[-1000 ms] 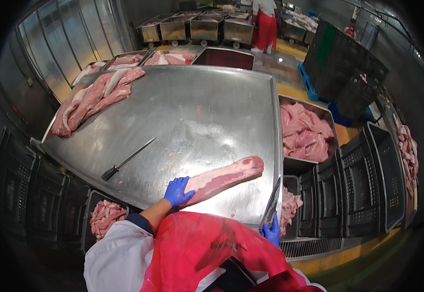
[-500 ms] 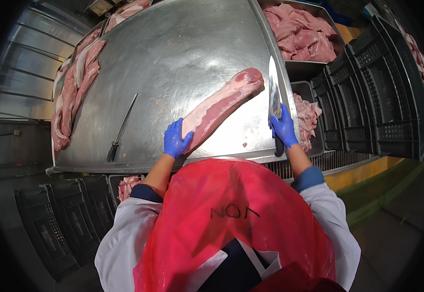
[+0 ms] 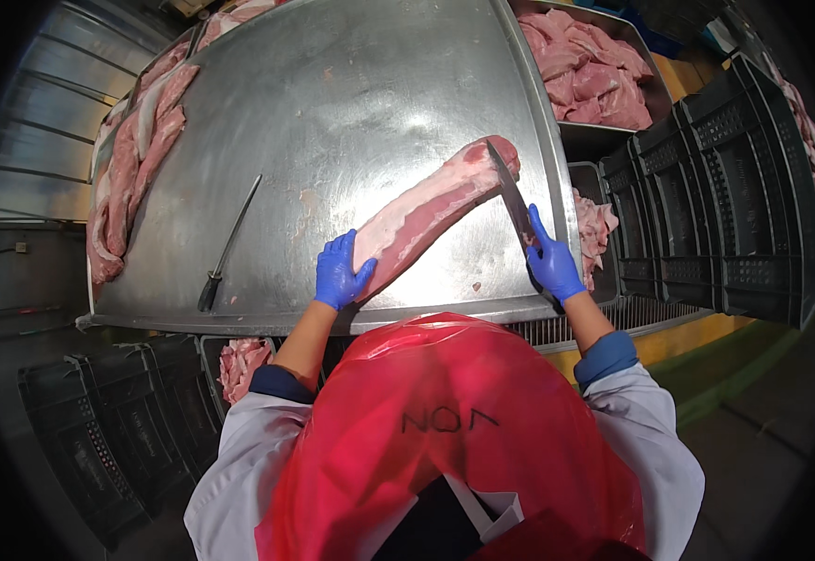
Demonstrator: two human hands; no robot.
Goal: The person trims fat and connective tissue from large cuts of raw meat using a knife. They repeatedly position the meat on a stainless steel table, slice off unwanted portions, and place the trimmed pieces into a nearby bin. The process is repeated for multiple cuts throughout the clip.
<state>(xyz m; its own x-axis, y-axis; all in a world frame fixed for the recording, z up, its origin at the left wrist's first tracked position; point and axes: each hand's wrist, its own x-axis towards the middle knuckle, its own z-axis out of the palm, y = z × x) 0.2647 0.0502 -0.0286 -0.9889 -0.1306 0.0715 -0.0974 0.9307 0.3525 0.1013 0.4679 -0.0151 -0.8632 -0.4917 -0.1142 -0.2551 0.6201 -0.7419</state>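
A long boneless pork loin [image 3: 431,208] lies slantwise on the steel table, its far end pointing right. My left hand [image 3: 337,271], in a blue glove, grips the near end, thumb on one side and fingers on the other. In my blue-gloved right hand [image 3: 554,265] is a long knife [image 3: 512,194], held by its handle, which the hand mostly hides. The blade crosses the far end of the loin, tip over the meat; whether it presses in, I cannot tell. Left of the loin, a sharpening steel [image 3: 232,238] with a black handle rests on the table.
Long meat strips [image 3: 141,168] line the steel table's [image 3: 286,112] left edge. Beyond its right edge stand a bin of meat pieces [image 3: 590,70], a tub of trimmings [image 3: 594,229] and dark plastic crates [image 3: 725,187]. More crates [image 3: 117,430] stand lower left, beside further trimmings [image 3: 244,365].
The knife has lifted from the table's right edge and swung left, its blade now across the loin's far end. My left hand keeps its hold on the near end.
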